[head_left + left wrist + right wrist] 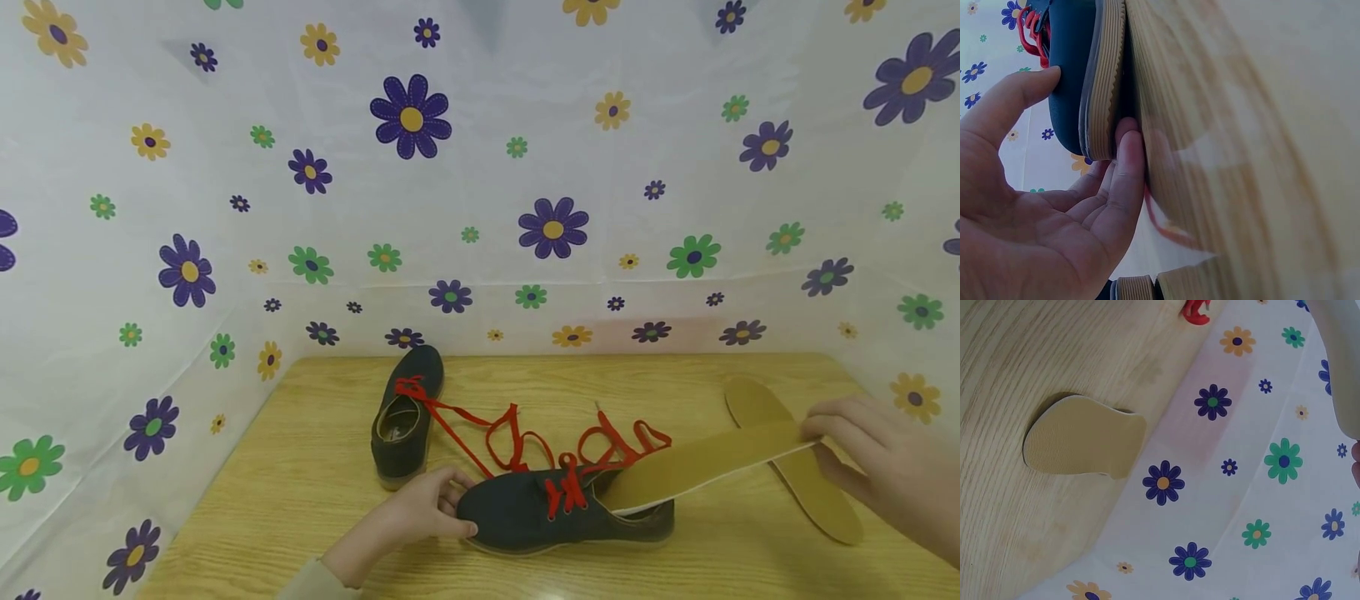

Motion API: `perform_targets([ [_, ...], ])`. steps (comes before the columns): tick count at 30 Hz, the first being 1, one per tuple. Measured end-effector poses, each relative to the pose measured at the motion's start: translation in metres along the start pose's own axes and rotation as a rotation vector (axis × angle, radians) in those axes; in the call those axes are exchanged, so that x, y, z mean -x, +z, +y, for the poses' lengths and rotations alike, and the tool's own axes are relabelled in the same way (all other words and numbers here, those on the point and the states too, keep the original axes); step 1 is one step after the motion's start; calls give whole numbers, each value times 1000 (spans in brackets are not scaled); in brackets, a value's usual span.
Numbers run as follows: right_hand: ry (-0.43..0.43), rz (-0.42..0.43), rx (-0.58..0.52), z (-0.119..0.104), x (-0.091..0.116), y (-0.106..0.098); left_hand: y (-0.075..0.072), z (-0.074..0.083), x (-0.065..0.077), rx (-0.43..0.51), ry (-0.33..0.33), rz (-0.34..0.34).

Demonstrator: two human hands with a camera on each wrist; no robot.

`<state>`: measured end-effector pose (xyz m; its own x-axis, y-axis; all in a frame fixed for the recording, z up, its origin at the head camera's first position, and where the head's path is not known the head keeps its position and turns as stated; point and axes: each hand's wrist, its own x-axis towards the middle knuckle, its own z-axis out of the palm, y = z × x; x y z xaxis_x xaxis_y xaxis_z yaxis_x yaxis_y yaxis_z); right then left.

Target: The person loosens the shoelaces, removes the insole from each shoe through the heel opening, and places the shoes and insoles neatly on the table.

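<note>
A dark navy shoe (517, 508) with red laces lies on its sole, toe to the left. My left hand (423, 508) grips its toe; in the left wrist view the thumb (1041, 84) is on the upper and the fingers are by the ribbed sole (1102, 87). My right hand (862, 454) pinches one end of a tan insole (697, 462). That insole slants down to the left, its far end inside the shoe's opening. At the right wrist view's edge, only fingertips and part of the held insole (1341, 375) show.
A second insole (825, 500) lies on the wooden table (300, 500), partly behind the held one. The other navy shoe (408, 417) stands at the back left, its red laces (517, 442) trailing right. A flower-printed sheet (480, 183) surrounds the table's back and sides.
</note>
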<state>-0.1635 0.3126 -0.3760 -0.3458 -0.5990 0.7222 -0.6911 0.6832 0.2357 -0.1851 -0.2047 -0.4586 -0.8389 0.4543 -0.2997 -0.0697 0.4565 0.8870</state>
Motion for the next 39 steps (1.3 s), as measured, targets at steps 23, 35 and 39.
perform_targets([
  [23, 104, 157, -6, 22, 7, -15, 0, 1, 0, 11, 27, -10],
  [35, 182, 134, 72, 39, 25, -19, 0, 2, 1, 14, 19, -17],
  [39, 176, 110, 133, 46, 31, -21, 0, 3, 2, 16, 17, -20],
])
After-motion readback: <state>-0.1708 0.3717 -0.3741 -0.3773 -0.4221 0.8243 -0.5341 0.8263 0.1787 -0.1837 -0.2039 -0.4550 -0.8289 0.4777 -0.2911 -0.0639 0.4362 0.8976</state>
